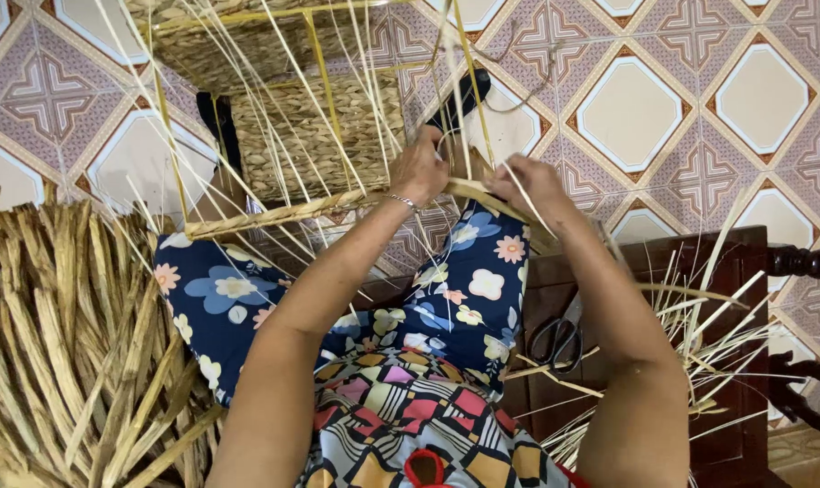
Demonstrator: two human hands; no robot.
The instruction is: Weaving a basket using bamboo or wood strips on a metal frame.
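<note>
Woven basket (pixel 311 136): walls are plaited, rim unfinished, loose strands left projecting. Rim braid (pixel 469 188) is clamped by left hand (pixel 419 170) and right hand (pixel 532 185).

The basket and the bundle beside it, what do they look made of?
The basket looks like twisted dried grass or rush woven over a thin yellow metal frame, matte tan, with loose pale strands sticking out. The bundle seems to be flat dried stalks of the same fibre, dull straw-brown. Both hands, left and right, grip the rim.

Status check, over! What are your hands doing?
Left hand and right hand both shut on basket rim. Loose straw strands crossing hands. Scissors idle on bench.
</note>
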